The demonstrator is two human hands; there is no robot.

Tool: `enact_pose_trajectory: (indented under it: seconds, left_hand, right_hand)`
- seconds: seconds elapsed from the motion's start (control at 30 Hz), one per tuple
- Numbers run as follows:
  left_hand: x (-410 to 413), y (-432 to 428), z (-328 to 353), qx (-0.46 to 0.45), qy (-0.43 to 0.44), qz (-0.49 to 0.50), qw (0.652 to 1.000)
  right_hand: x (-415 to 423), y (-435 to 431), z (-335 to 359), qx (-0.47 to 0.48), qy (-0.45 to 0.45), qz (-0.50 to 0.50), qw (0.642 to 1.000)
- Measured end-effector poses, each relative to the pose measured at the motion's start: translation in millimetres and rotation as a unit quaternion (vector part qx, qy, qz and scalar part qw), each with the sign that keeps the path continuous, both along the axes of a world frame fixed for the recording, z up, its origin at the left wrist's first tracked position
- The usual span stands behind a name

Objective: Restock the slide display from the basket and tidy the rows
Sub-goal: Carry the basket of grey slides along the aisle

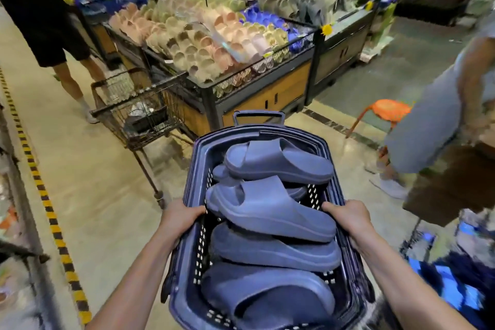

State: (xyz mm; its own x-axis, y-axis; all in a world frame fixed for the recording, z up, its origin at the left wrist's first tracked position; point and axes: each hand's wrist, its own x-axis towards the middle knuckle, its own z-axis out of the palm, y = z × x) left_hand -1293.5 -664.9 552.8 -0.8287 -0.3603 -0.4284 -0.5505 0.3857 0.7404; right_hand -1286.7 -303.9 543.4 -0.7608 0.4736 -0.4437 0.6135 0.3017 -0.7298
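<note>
Basket [227, 131] is piled with blue slides [270, 213], so nothing's unloaded yet, I'd say. Left hand [182, 218] and right hand [351, 220] grip its side rims, fingers curled round them. Slide display [214, 35] sits well beyond the basket, rows looking uneven.

We reach both bare forearms forward, angled slightly inward. Our left grip [179, 218] clasps one side rim of the basket [199, 147] and our right grip [348, 218] the opposite rim, with thumbs on top.
</note>
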Motion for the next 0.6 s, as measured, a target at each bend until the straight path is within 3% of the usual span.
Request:
enact_pose_trajectory:
  seconds: [0.27, 0.6]
  left_hand:
    - [-212, 25, 5, 0.01, 0.02, -0.079, 0.997]
    - [-514, 77, -9, -0.047, 0.007, -0.275, 0.96]
  right_hand:
    - [-148, 15, 7, 0.0, 0.021, -0.097, 0.995]
    - [-338, 30, -26, 0.014, -0.006, -0.248, 0.969]
